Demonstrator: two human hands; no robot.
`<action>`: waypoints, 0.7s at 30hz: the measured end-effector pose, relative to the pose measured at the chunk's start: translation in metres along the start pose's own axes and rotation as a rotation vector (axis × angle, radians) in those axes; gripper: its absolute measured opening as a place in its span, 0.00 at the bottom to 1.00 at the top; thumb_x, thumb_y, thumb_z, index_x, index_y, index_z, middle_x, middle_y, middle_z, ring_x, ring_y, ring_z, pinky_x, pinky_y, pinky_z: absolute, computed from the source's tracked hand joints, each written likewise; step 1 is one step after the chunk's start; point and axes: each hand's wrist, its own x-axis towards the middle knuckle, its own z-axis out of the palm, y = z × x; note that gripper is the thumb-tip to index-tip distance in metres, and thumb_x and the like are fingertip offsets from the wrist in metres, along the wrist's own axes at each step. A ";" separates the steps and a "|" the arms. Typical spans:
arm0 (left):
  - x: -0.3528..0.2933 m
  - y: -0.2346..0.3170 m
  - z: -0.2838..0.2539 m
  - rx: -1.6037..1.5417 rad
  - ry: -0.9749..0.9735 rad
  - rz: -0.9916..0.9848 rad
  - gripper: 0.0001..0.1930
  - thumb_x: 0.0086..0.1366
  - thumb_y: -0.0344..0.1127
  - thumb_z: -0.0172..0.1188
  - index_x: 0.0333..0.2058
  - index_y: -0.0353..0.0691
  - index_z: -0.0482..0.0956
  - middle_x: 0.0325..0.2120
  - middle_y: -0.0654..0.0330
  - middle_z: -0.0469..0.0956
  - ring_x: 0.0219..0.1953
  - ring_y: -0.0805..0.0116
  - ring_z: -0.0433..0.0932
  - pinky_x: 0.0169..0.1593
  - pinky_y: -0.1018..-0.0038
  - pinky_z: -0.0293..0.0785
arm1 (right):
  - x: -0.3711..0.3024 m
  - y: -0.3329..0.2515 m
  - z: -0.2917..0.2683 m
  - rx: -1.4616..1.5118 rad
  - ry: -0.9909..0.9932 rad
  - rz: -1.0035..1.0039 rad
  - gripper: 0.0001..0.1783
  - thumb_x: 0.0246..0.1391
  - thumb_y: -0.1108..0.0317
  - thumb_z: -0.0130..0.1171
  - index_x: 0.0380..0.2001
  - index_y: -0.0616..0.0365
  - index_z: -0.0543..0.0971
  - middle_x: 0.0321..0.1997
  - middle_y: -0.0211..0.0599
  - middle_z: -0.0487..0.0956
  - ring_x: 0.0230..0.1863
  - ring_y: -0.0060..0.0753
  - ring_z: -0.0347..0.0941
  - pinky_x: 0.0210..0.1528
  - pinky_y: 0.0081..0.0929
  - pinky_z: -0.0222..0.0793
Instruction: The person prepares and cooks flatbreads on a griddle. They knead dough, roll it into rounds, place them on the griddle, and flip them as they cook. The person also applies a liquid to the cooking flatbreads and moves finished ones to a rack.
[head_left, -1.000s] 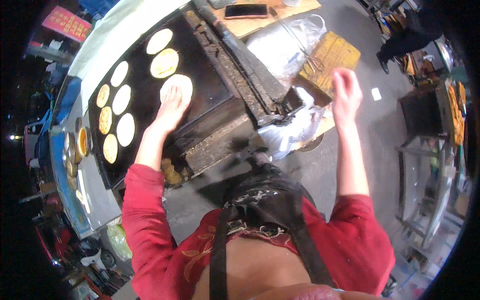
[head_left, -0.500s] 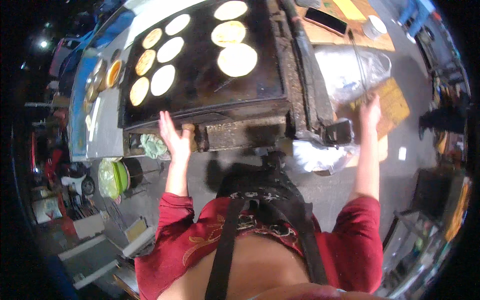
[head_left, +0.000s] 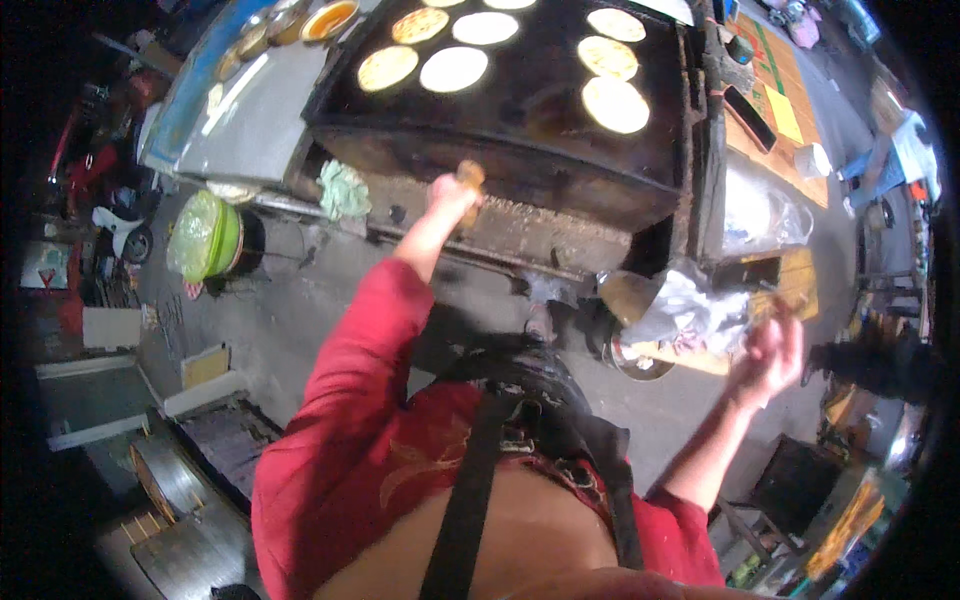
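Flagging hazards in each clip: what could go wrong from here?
The left hand, on a brownish lump below the front edge of the griddle, might be burned if that metal is hot. The right hand could snag the white plastic bag beside it. Flatbreads crowded at the right may stick together.

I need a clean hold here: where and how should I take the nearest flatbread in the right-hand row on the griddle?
Best pinched, I'd say, at the near rim of the nearest flatbread, coming in low from the person's side. It is round and lies flat, and its near edge borders bare griddle, while its far edge meets the next flatbread.
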 end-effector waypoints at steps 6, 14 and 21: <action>-0.025 -0.035 -0.001 -0.339 0.004 0.192 0.20 0.35 0.34 0.69 0.32 0.35 0.80 0.27 0.55 0.81 0.31 0.65 0.80 0.37 0.70 0.74 | -0.085 -0.004 0.098 0.164 -0.444 0.638 0.12 0.51 0.67 0.63 0.39 0.57 0.81 0.27 0.20 0.77 0.18 0.07 0.59 0.20 0.09 0.50; -0.162 -0.122 -0.009 -0.339 0.000 0.194 0.19 0.37 0.36 0.67 0.32 0.36 0.79 0.27 0.54 0.81 0.30 0.63 0.79 0.38 0.68 0.74 | -0.161 0.004 0.030 0.061 -0.633 1.077 0.10 0.49 0.64 0.65 0.33 0.58 0.82 0.14 0.15 0.67 0.11 0.08 0.51 0.13 0.13 0.41; -0.217 -0.147 -0.016 -0.313 -0.099 0.126 0.20 0.38 0.37 0.68 0.33 0.36 0.78 0.28 0.53 0.81 0.33 0.61 0.80 0.39 0.67 0.74 | -0.189 0.006 0.034 0.070 -0.725 1.210 0.10 0.49 0.64 0.66 0.30 0.58 0.81 0.12 0.14 0.63 0.10 0.08 0.50 0.13 0.14 0.39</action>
